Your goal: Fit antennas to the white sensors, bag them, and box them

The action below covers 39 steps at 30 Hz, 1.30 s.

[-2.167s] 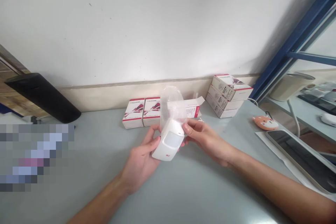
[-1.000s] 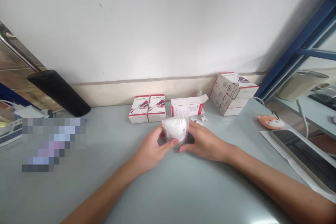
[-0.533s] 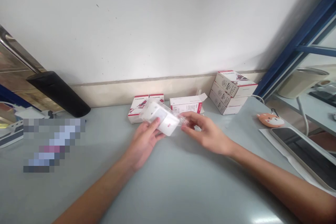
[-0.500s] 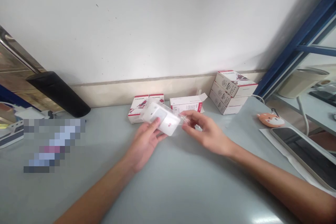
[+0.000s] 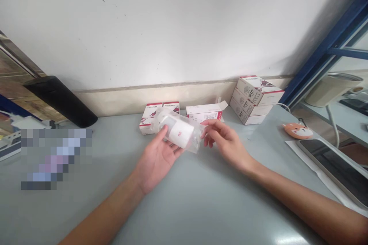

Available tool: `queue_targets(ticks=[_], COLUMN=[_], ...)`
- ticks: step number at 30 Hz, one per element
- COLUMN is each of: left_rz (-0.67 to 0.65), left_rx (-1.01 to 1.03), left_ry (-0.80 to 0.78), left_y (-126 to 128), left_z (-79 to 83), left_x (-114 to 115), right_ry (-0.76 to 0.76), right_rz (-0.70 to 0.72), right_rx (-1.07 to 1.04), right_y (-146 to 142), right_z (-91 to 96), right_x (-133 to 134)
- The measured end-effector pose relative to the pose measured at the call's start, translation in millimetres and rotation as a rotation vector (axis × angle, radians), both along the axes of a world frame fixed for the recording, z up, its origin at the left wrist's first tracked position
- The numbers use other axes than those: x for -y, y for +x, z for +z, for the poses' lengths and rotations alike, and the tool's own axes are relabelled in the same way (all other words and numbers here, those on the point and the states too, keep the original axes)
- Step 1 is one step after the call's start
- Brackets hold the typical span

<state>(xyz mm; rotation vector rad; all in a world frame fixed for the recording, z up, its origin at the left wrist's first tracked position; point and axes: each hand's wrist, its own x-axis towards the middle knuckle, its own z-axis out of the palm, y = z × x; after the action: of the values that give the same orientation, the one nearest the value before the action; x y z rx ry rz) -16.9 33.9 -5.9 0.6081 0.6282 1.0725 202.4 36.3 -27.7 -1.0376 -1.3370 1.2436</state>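
Note:
A white motion sensor (image 5: 180,133) with a grey window and a small red mark lies inside a clear plastic bag (image 5: 194,142). My left hand (image 5: 157,157) is closed around the bagged sensor from below, its thumb on the front face and its fingers behind. The sensor is tilted, held above the table. At the bag's right end, my right hand (image 5: 225,143) has curled fingers with the fingertips at the film's edge; they seem to pinch it. Just behind the hands lies a white and red carton (image 5: 204,111) with its end flap open.
Two red and white boxes (image 5: 149,116) stand left of the carton, partly hidden by the bag. Three similar boxes (image 5: 250,101) are stacked by the wall. Rightward lie an orange animal-face pouch (image 5: 299,130) and a phone (image 5: 333,168). A black cylindrical object (image 5: 61,101) leans at left.
The bag's right end has spread out flatter beside my right fingers, where it was bunched before. My left thumb has slid a little left along the sensor.

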Motion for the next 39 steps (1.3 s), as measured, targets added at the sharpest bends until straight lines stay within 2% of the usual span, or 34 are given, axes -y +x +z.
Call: queue_targets(ticks=[2,4,6,11,14,16,19,22,25,27,32,35,39], left_rz=[0.019,0.010,-0.013,-0.031,0.082,0.191,0.273,0.240,0.180,0.135,0.113,0.117,0.073], left_rx=[-0.015,-0.045,-0.096,-0.269,-0.453,-0.637,-1.031,-1.373,-1.473,-1.459,-1.467,-1.441,-1.247], left_ry=[0.015,0.042,0.078,0.200,0.315,0.494,0.884,1.205,1.348,1.381,1.351,1.178,0.869], left_y=[-1,-1,0,3,0,-6,-14,-22,-25,-26,-25,-25,-20], left_z=[-0.6,-1.4,-2.4,-4.4,-5.8,-8.5,-16.1,-24.4,-28.5,-28.2,-21.2,-16.7,-10.9], left_x=[-1,0,1,6,6,6,2,-4,-8,-9,-3,0,0], right_ry=[-0.073,-0.151,-0.166,-0.085,-0.073,-0.063,-0.003,0.089,0.142,0.169,0.175,0.153,0.190], right_rz=[0.040,0.147,0.199,0.027,-0.057,-0.055,0.014,0.086,0.140,0.129,-0.041,-0.110,-0.144], right_rx=[-0.111,-0.204,-0.216,-0.163,-0.188,-0.221,-0.215,-0.141,-0.099,-0.073,0.065,0.132,0.276], right_y=[-1,-5,-11,-17,-8,-2,2,1,-1,0,4,6,7], right_z=[0.8,1.5,1.8,1.2,2.5,4.5,8.4,11.8,13.2,12.5,5.3,0.6,-0.5], right_x=[1,5,10,13,6,1,0,3,6,6,0,-3,-2])
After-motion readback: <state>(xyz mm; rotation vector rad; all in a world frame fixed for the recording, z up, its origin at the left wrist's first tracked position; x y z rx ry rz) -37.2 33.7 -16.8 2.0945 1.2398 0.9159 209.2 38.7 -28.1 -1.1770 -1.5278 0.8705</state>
